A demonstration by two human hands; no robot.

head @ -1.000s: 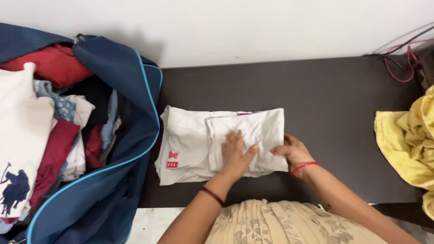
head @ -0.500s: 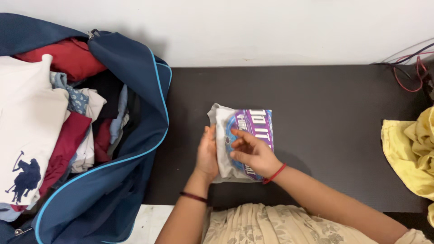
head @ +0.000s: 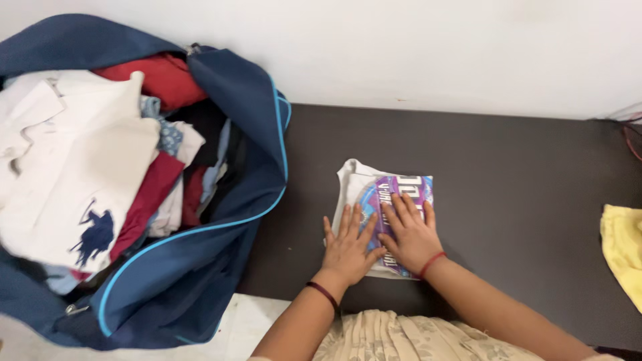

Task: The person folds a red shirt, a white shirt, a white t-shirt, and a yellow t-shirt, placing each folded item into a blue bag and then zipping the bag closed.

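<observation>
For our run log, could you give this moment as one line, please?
left hand flat on folded shirt | right hand flat on shirt | shirt on table | bag beside

A folded white cotton T-shirt with a purple print (head: 374, 194) lies near the front edge of the dark wooden tabletop (head: 508, 174). Both hands rest flat on it, the left hand (head: 349, 244) beside the right hand (head: 408, 232). An open navy fabric duffel bag (head: 227, 154) packed with clothes sits at the tabletop's left edge; a crumpled yellow cloth (head: 622, 251) lies at the right edge.

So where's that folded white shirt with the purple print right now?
The folded white shirt lies near the middle of the dark table, flat under the left hand and right hand, just right of the open blue bag.
</observation>
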